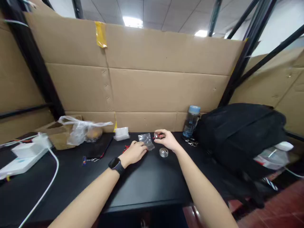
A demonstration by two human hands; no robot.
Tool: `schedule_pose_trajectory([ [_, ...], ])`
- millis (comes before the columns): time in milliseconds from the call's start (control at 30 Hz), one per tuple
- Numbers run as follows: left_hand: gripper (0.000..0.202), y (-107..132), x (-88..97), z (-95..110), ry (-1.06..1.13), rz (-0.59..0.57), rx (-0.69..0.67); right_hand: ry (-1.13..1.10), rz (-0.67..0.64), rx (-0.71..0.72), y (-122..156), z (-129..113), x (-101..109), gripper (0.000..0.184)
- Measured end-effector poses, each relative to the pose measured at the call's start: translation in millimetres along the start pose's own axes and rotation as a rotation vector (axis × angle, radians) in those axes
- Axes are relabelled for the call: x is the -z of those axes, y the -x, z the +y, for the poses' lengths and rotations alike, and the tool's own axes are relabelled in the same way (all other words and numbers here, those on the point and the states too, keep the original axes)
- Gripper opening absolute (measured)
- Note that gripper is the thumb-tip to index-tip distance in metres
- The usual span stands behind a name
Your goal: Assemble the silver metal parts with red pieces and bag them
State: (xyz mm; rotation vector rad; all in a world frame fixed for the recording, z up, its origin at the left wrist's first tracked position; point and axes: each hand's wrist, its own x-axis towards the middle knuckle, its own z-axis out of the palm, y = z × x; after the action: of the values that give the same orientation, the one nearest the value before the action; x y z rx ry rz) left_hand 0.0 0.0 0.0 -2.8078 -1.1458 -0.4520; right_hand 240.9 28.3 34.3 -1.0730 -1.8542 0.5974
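Note:
My left hand (135, 153), with a black watch on its wrist, rests on the black table (147, 183), its fingers curled onto the edge of a small clear plastic bag (146, 140). Small red parts (126, 147) lie just left of that hand. My right hand (167, 139) is closed around a small round clear-and-red object (157, 135) held just above the table. A small clear round piece (163, 152) lies on the table under my right wrist.
A black backpack (239, 136) fills the right side, with a blue-capped bottle (191, 122) and keys (191, 143) beside it. At the left are a white power strip (21, 158) with cable, a cardboard box with a plastic bag (78, 129), a dark phone (98, 148) and a white packet (121, 133). A cardboard wall stands behind.

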Motion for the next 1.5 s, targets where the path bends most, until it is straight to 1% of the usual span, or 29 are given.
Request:
schedule_pose_trajectory([
  [133, 0.032, 2, -1.0, -2, 0.034, -0.013, 0.012, 0.225, -0.063, 0.075, 5, -4, -5, 0.044],
  [233, 0.034, 4, -1.4, -5, 0.043, -0.034, 0.038, 0.380, -0.156, 0.106, 7, -4, -13, 0.041],
  [333, 0.036, 4, -1.3, -9, 0.040, -0.076, 0.071, 0.457, -0.230, 0.070, 7, -3, -23, 0.035],
  [467, 0.035, 5, 0.0, -13, 0.031, -0.127, 0.090, 0.479, -0.271, 0.006, 6, 0, -31, 0.031],
  [600, 0.040, 7, 2.8, -17, 0.061, -0.191, 0.059, 0.477, -0.269, -0.006, 2, 5, -35, 0.029],
  [700, 0.043, 8, 5.4, -17, 0.081, -0.214, 0.043, 0.455, -0.245, 0.023, 0, 9, -37, 0.029],
  [833, 0.042, 9, 9.2, -14, 0.094, -0.221, 0.036, 0.372, -0.289, 0.055, 2, 8, -40, 0.017],
  [933, 0.043, 8, 12.1, -12, 0.107, -0.225, 0.027, 0.373, -0.298, 0.062, 4, 6, -43, 0.010],
  [1033, 0.044, 8, 13.9, -10, 0.123, -0.233, 0.021, 0.465, -0.223, 0.062, 3, 5, -47, 0.007],
  [1133, 0.045, 8, 13.3, -8, 0.134, -0.235, 0.020, 0.592, -0.115, 0.030, 1, 3, -52, 0.019],
  [1200, 0.045, 8, 12.1, -6, 0.138, -0.234, 0.018, 0.677, -0.068, 0.014, 0, -1, -55, 0.026],
  [1300, 0.042, 8, 12.5, -4, 0.149, -0.247, 0.004, 0.781, -0.016, -0.011, -3, -5, -59, 0.029],
  [1367, 0.041, 9, 15.6, -3, 0.154, -0.253, -0.004, 0.794, 0.006, -0.034, -5, -7, -59, 0.027],
  [1433, 0.039, 10, 20.4, -3, 0.158, -0.230, -0.001, 0.725, -0.043, -0.017, -6, -8, -55, 0.028],
  [1500, 0.039, 12, 24.7, -3, 0.174, -0.174, 0.012, 0.580, -0.160, 0.048, -6, -8, -45, 0.029],
])
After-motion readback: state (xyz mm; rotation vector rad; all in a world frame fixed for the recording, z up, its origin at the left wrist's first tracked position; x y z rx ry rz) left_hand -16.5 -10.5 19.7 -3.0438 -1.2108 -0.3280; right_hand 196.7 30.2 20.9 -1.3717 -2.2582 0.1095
